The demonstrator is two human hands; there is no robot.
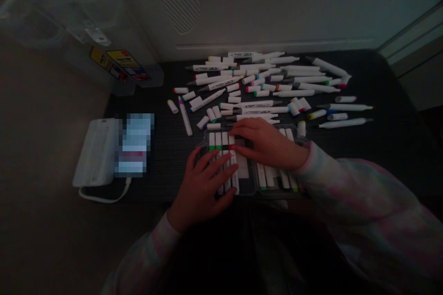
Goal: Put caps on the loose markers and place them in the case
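A clear plastic marker case point(304, 140) lies on the dark mat near me, with several white markers point(221, 140) lined up inside it. My left hand point(204, 184) rests on the left part of that row, fingers spread flat over the markers. Across the middle of the case lies my right hand point(266, 143), fingers stretched toward the left and touching the marker tops. Neither hand grips anything that I can see. Beyond the case, several loose white markers and caps point(263, 87) lie scattered over the mat.
The dark mat point(387, 147) covers a low surface against a white panel point(277, 4). A white device with a cord point(97, 156) lies at the left. Behind it stands a clear plastic container point(83, 32) with a yellow label. The scene is dim.
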